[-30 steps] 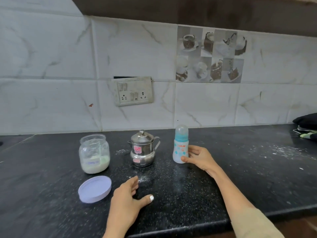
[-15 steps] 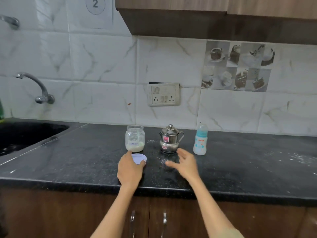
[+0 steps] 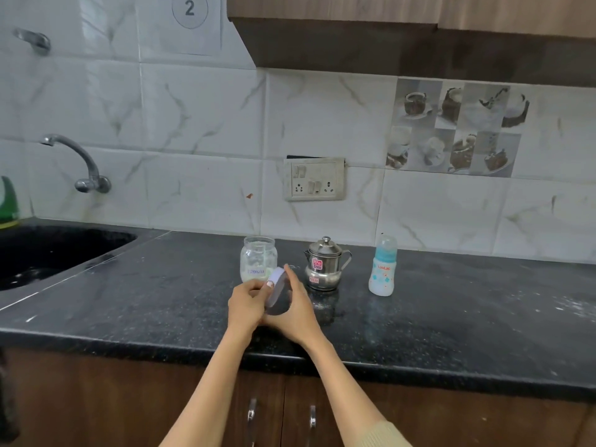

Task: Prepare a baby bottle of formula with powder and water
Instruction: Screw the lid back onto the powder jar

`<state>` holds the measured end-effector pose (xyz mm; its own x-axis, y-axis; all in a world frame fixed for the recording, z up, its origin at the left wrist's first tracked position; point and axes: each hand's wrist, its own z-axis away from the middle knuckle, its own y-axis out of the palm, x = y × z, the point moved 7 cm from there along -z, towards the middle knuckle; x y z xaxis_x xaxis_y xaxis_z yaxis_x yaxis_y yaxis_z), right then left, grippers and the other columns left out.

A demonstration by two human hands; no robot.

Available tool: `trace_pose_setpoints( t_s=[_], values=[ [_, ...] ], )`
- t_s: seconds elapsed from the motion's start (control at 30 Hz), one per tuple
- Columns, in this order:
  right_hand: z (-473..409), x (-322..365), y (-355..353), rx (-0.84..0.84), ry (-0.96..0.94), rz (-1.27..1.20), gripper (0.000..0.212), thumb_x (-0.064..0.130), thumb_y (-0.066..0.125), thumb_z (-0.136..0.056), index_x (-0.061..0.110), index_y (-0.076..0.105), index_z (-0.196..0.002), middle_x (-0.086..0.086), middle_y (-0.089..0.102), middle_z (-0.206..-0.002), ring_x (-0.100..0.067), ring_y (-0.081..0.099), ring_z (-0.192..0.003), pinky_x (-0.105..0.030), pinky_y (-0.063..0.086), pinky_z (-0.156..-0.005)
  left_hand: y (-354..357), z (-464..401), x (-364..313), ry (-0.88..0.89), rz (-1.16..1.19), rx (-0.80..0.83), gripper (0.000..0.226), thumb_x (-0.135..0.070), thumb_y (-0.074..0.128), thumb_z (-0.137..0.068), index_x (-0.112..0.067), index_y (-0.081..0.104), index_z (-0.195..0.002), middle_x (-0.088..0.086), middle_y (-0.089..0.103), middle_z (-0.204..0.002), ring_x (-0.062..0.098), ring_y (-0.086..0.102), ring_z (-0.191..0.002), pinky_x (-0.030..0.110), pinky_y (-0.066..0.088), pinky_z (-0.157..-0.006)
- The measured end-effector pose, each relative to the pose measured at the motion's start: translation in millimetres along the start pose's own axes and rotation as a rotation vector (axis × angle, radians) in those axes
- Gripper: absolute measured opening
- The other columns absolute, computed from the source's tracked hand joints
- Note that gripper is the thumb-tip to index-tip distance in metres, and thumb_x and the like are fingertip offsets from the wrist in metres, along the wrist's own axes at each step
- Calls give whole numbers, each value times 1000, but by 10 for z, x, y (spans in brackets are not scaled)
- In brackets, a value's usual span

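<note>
An open glass jar [image 3: 258, 262] with white powder at its bottom stands on the black counter [image 3: 161, 301]. Right of it sits a small lidded steel pot [image 3: 325, 264], and further right a capped baby bottle [image 3: 382, 267] with a blue top stands upright. The jar's pale lilac lid [image 3: 275, 287] is lifted on edge just in front of the jar. My left hand [image 3: 246, 306] pinches its left side and my right hand [image 3: 298, 309] cups its right side.
A dark sink [image 3: 48, 253] with a wall tap [image 3: 77, 162] lies at the left. A switch socket plate [image 3: 314, 179] is on the tiled wall. White powder dust marks the counter at the right [image 3: 571, 306]. Cabinet doors with handles [image 3: 280, 417] are below.
The view has pulled back from the counter. My right hand let go of the baby bottle and came left; both hands have picked the lid up off the counter.
</note>
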<state>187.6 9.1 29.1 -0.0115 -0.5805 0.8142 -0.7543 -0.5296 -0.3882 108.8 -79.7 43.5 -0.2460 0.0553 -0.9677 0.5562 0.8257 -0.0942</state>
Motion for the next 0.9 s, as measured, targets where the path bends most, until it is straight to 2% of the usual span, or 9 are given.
trace_pose_setpoints(
  t_s=[0.07,0.13,0.2,0.27,0.37,0.5,0.67,0.77,0.9],
  values=[
    [-42,53,2,-57,-29,-60,102,28,83,-59,32,26,-144,9,34,-134,0,38,-121,-5,39,-89,27,-18,-38,-38,69,65,18,-23,56,-93,-11,66,-84,11,69,-80,26,65,-76,39,55,-67],
    [-114,81,-16,-84,-50,-101,93,22,83,-63,30,34,-141,3,36,-139,-10,40,-126,-26,43,-101,5,-61,-53,-71,96,123,20,-24,53,-95,-11,65,-85,6,67,-73,19,60,-63,30,49,-57],
    [-206,100,-55,-87,-49,-136,83,25,83,-62,29,43,-135,6,45,-137,-13,47,-124,-41,46,-101,-33,-142,-50,-91,133,181,24,-25,53,-94,-6,66,-89,7,67,-74,18,58,-64,28,48,-60],
    [-331,127,-115,-81,-42,-133,82,31,87,-58,31,48,-130,12,49,-133,-10,49,-121,-39,47,-100,-118,-259,-39,-57,124,164,27,-28,54,-93,-5,68,-93,8,69,-82,19,63,-75,25,48,-63],
    [-607,210,-276,-118,-32,-112,89,38,89,-54,32,48,-132,15,48,-133,-2,42,-119,-24,40,-96,-332,-497,-2,43,85,-30,26,-29,68,-84,-11,65,-103,4,68,-100,21,63,-99,24,46,-75],
    [-1103,473,-406,-51,-28,28,93,30,90,-53,26,48,-135,7,46,-142,-9,40,-126,-25,33,-95,-336,-943,172,-36,-228,-54,104,-35,87,-59,-6,31,-141,11,41,-143,28,41,-130,39,38,-99],
    [-1600,712,-101,408,-11,502,91,14,87,-61,24,43,-140,-1,36,-150,-24,31,-138,-37,30,-106,-63,-1323,374,-86,-359,121,141,-48,90,-45,-5,3,-148,11,18,-155,29,24,-140,41,32,-107],
    [-1767,685,129,624,-7,788,87,10,84,-65,30,43,-139,0,32,-151,-26,30,-137,-39,32,-105,-5,-1469,487,-48,-290,105,135,-49,90,-43,-11,14,-148,9,31,-150,28,37,-134,40,38,-102],
    [-1901,630,291,707,-38,914,86,13,82,-67,36,41,-138,2,31,-150,-26,30,-137,-40,35,-104,14,-1580,514,45,-235,84,87,-43,90,-43,-23,50,-117,-5,61,-112,15,58,-98,21,44,-69]
  ],
)
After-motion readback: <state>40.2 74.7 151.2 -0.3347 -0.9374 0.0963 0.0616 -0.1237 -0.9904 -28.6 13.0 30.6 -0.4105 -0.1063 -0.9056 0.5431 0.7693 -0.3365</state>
